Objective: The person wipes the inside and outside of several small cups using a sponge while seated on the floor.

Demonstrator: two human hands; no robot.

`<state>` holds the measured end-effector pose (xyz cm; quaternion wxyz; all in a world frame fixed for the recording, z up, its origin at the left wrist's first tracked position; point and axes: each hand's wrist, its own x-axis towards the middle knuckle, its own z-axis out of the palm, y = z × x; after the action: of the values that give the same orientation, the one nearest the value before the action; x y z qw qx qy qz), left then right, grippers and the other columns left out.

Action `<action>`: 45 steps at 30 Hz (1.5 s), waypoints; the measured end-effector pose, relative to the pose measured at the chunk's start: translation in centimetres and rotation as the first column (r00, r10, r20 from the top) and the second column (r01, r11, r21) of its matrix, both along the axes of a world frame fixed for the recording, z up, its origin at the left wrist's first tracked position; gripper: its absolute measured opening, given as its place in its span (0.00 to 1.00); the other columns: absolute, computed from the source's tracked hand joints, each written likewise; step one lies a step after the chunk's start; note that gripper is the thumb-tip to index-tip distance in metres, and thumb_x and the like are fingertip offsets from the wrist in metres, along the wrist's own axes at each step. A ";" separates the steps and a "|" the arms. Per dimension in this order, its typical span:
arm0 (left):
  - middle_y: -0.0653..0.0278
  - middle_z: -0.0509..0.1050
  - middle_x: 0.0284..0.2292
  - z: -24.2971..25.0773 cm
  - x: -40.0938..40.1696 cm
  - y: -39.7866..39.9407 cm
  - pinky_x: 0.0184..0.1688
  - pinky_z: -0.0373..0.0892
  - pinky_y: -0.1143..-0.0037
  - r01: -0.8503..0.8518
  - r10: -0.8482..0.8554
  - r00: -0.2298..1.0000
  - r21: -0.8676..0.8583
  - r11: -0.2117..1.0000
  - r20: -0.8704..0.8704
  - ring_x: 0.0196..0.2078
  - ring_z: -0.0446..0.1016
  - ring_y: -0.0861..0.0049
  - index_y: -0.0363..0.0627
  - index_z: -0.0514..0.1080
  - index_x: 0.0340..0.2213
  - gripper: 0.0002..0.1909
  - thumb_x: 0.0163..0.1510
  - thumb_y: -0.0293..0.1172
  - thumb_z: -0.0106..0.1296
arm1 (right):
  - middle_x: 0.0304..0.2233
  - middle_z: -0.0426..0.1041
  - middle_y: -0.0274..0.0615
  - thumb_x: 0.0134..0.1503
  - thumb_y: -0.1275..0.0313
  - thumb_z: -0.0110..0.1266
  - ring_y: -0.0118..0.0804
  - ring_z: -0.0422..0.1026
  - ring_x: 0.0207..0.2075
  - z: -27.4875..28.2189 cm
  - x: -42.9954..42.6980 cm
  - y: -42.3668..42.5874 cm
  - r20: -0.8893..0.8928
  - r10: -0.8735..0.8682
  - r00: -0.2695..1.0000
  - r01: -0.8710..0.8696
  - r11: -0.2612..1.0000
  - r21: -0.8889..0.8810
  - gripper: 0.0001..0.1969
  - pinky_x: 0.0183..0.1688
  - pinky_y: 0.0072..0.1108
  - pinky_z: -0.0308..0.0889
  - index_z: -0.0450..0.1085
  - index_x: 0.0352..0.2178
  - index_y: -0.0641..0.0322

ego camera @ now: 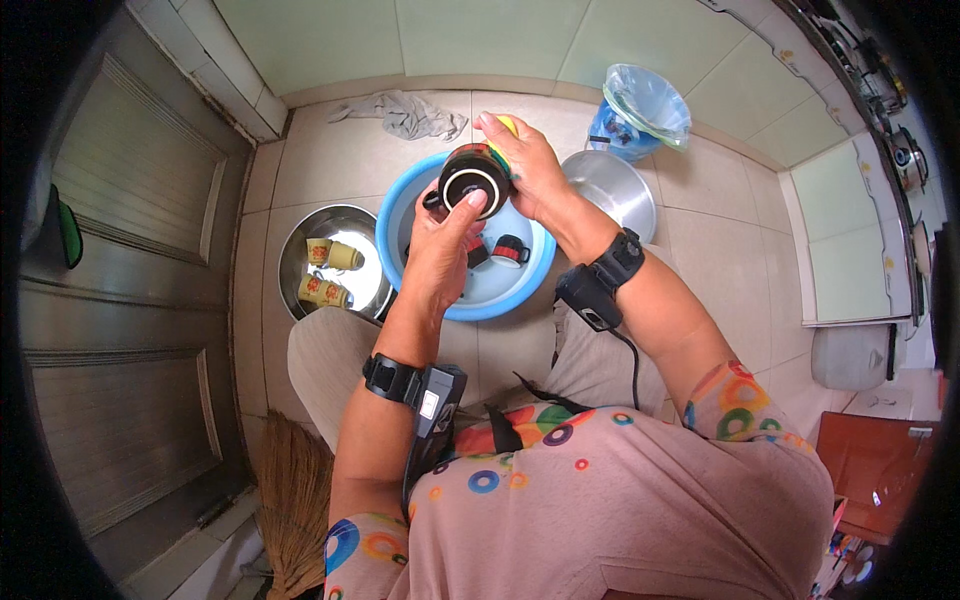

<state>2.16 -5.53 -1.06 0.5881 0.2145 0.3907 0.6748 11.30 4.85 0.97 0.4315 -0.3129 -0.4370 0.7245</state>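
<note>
My left hand (448, 238) grips a black cup (455, 174) with a red band, its base turned toward me and my thumb on the base. On the cup's far right side, my right hand (529, 161) presses a yellow-and-green sponge (501, 137) against it. Both hands are above a blue plastic basin (511, 305). Inside the basin lie another black-and-red cup (510, 251) and a similar one (475, 253) partly hidden by my left hand. To the left, a steel basin (289, 238) holds several yellow cups (318, 251) with red patterns.
An aluminium pot (616, 187) stands right of the blue basin, near a blue bin (621, 133) lined with a bag. A grey cloth (409, 114) lies on the tiles by the cabinets. A straw broom (291, 502) is at lower left, beside a dark door (127, 300).
</note>
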 end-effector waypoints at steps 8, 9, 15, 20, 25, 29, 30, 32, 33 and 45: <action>0.61 0.67 0.44 0.9 -1.3 -0.4 0.34 0.71 0.81 0.190 -0.175 0.939 0.023 0.981 -0.295 0.41 0.69 0.79 0.38 0.60 0.49 0.29 0.45 0.28 0.56 | 0.25 0.65 0.34 0.54 0.62 0.51 0.23 0.65 0.27 -0.3 1.2 0.6 0.262 0.075 0.962 -0.106 0.989 0.103 0.17 0.30 0.14 0.64 0.63 0.39 0.64; 0.61 0.67 0.44 0.8 -1.4 -0.4 0.34 0.71 0.81 0.188 -0.173 0.940 0.023 0.982 -0.296 0.41 0.69 0.79 0.38 0.60 0.49 0.29 0.45 0.28 0.56 | 0.25 0.65 0.34 0.54 0.62 0.51 0.23 0.65 0.27 -0.1 1.3 0.3 0.261 0.078 0.962 -0.108 0.989 0.104 0.17 0.30 0.14 0.64 0.63 0.39 0.64; 0.66 0.69 0.39 0.5 -1.1 0.2 0.33 0.68 0.82 -0.049 0.048 0.999 0.029 0.998 0.023 0.38 0.68 0.84 0.42 0.60 0.47 0.26 0.47 0.33 0.55 | 0.37 0.66 0.38 0.60 0.63 0.37 0.26 0.65 0.41 -0.3 0.8 -1.1 0.075 0.196 0.978 -0.209 0.942 0.264 0.17 0.45 0.17 0.61 0.61 0.45 0.63; 0.65 0.66 0.40 -0.6 -0.6 0.1 0.34 0.66 0.85 -0.065 0.075 0.978 0.055 0.996 -0.195 0.37 0.67 0.84 0.42 0.54 0.49 0.28 0.49 0.35 0.52 | 0.35 0.69 0.38 0.60 0.62 0.37 0.25 0.66 0.39 -1.1 0.7 -1.1 0.267 0.138 0.954 -0.238 0.889 0.391 0.17 0.44 0.17 0.61 0.63 0.43 0.64; 0.68 0.67 0.39 0.7 0.6 -0.1 0.30 0.65 0.85 -0.037 0.045 0.994 0.083 0.996 -0.096 0.35 0.67 0.85 0.47 0.57 0.49 0.25 0.51 0.37 0.50 | 0.31 0.70 0.39 0.58 0.62 0.42 0.27 0.69 0.34 -0.9 1.4 0.0 0.091 0.130 0.987 -0.131 0.991 0.000 0.16 0.40 0.18 0.64 0.66 0.39 0.64; 0.69 0.70 0.35 -1.3 -0.5 0.4 0.35 0.66 0.77 -0.039 0.042 0.998 -0.048 0.998 0.050 0.36 0.69 0.81 0.47 0.64 0.41 0.18 0.54 0.45 0.44 | 0.36 0.67 0.36 0.60 0.62 0.39 0.23 0.64 0.39 -2.0 -0.6 -2.7 0.117 -0.002 0.993 -0.039 0.938 0.344 0.16 0.44 0.15 0.59 0.65 0.40 0.63; 0.69 0.71 0.35 -1.4 -0.3 0.5 0.35 0.65 0.77 -0.070 0.071 0.996 -0.008 0.997 0.046 0.36 0.69 0.81 0.47 0.64 0.41 0.18 0.54 0.46 0.45 | 0.36 0.67 0.36 0.60 0.62 0.39 0.23 0.63 0.39 -2.2 -0.7 -3.0 0.132 -0.034 0.991 -0.016 0.933 0.359 0.16 0.44 0.15 0.58 0.65 0.40 0.63; 0.69 0.71 0.35 -1.8 -0.2 0.6 0.35 0.65 0.77 -0.095 0.095 0.995 0.010 0.995 -0.026 0.36 0.69 0.82 0.48 0.65 0.41 0.19 0.54 0.48 0.44 | 0.36 0.67 0.36 0.60 0.62 0.38 0.22 0.64 0.39 -2.6 -0.7 -2.8 0.177 -0.076 0.981 0.001 0.921 0.389 0.15 0.44 0.15 0.59 0.65 0.40 0.63; 0.69 0.71 0.35 -1.6 -0.3 0.5 0.35 0.65 0.77 -0.097 0.097 0.995 0.009 0.995 -0.027 0.36 0.69 0.82 0.48 0.65 0.41 0.19 0.54 0.48 0.44 | 0.35 0.67 0.35 0.60 0.63 0.39 0.22 0.64 0.38 -2.6 -0.6 -2.2 0.205 -0.086 0.975 -0.004 0.916 0.402 0.15 0.42 0.15 0.60 0.65 0.40 0.63; 0.65 0.65 0.43 0.4 -0.2 0.1 0.35 0.66 0.77 0.101 -0.101 0.995 0.005 0.995 0.005 0.39 0.68 0.82 0.48 0.58 0.49 0.27 0.48 0.38 0.53 | 0.32 0.68 0.36 0.56 0.62 0.48 0.24 0.68 0.32 0.5 1.5 0.9 0.286 0.120 0.951 -0.171 0.972 0.160 0.16 0.33 0.16 0.65 0.65 0.38 0.63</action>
<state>1.99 -5.44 -0.67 0.6220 0.2336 0.3764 0.6456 12.83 5.75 1.46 0.3386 -0.3362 -0.5792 0.6609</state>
